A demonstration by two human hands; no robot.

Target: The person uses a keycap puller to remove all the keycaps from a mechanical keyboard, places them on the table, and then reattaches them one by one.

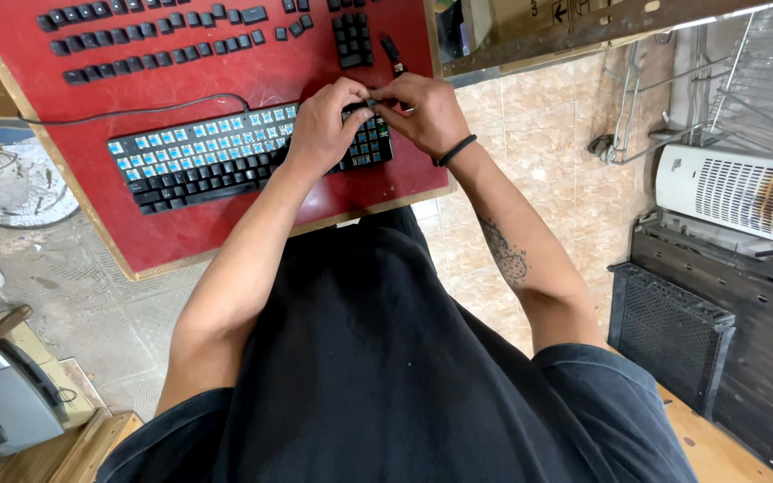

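the fingers of the left hand (322, 128) and the right hand (424, 114) are pinched together over the right end of the keyboard (225, 161), but what they grip is too small to tell. the keyboard lies near the front edge of the red table (225, 234), many blue switches bare. loose black keycaps (149, 40) lie in rows near the far edge.

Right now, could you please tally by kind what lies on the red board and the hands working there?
Keyboards: 1
Groups of loose black keycaps: 1, too many caps to count
Hands: 2, left hand and right hand
Red boards: 1
Total: 5
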